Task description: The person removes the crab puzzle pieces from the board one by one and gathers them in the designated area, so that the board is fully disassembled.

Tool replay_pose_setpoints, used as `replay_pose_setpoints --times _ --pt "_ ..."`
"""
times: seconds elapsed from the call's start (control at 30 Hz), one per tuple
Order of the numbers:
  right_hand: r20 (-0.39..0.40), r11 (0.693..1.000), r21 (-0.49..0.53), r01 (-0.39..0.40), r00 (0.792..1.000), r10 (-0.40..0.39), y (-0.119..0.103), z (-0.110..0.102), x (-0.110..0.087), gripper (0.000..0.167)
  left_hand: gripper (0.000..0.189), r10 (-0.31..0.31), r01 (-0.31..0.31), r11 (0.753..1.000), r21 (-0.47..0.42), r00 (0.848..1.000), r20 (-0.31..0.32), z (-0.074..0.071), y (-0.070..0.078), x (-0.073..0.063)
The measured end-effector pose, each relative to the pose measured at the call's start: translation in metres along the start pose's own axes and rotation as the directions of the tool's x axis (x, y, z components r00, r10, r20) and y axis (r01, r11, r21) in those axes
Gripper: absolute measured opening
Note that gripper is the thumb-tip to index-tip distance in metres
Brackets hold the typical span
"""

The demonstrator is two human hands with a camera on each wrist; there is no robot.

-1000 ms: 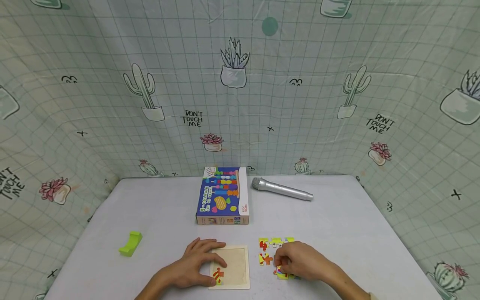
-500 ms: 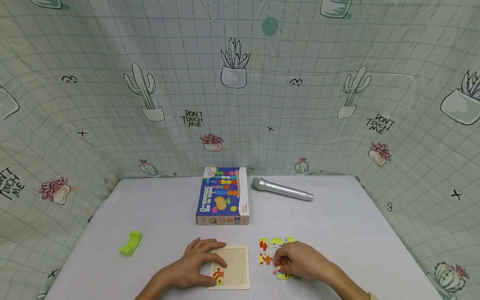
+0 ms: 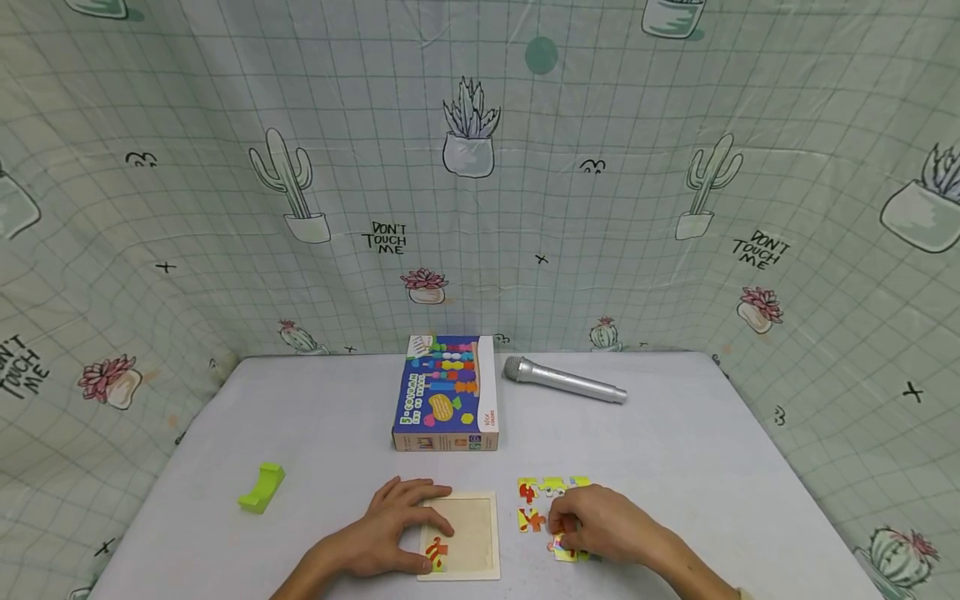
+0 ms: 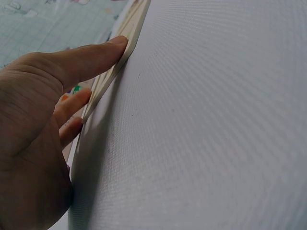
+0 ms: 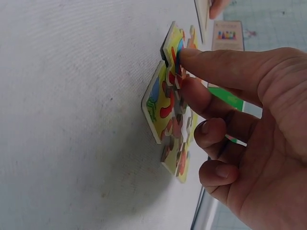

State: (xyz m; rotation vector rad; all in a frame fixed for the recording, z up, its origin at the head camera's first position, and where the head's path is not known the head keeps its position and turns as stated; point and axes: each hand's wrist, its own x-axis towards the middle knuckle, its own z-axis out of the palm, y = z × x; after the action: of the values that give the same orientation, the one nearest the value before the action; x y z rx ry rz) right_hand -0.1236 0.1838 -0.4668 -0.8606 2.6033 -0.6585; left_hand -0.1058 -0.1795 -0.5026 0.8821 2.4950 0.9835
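Note:
My left hand point(image 3: 381, 533) rests over the left side of a shallow wooden puzzle tray point(image 3: 474, 533). Its thumb touches the lower left rim, and the fingers spread across toward the far edge. One red and yellow puzzle piece point(image 3: 436, 552) lies in the tray's lower left corner. To the right, my right hand point(image 3: 606, 525) reaches over a loose group of jigsaw pieces point(image 3: 531, 520) on the table. In the right wrist view, thumb and index finger pinch a yellow puzzle piece point(image 5: 173, 50) with red and blue markings; it lies against its neighbours. The hand hides several pieces in the head view.
Behind the tray lies a blue game box point(image 3: 446, 392). A silver toy microphone point(image 3: 564, 380) is at the back right. Far to the left sits a curved green block point(image 3: 262, 487). A printed cloth point(image 3: 480, 217) hangs around the white table point(image 3: 330, 433).

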Motion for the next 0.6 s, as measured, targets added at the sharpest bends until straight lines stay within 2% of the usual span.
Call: replay_pose_setpoints --times 0.17,0.33,0.6 --pt "-0.007 1.0 -0.025 0.012 1.0 -0.012 -0.006 -0.001 0.005 0.016 0.03 0.015 -0.015 1.0 0.005 1.0 -0.007 0.0 -0.001 0.0" --pt "-0.005 0.999 0.0 0.044 0.999 -0.044 -0.02 0.003 0.016 0.013 0.03 0.012 -0.012 1.0 -0.003 1.0 -0.007 0.0 -0.001 0.0" --pt "0.083 0.995 0.029 0.094 0.992 -0.096 -0.052 0.021 0.046 0.01 0.033 0.022 -0.022 1.0 0.002 1.0 0.001 0.0 -0.002 0.0"
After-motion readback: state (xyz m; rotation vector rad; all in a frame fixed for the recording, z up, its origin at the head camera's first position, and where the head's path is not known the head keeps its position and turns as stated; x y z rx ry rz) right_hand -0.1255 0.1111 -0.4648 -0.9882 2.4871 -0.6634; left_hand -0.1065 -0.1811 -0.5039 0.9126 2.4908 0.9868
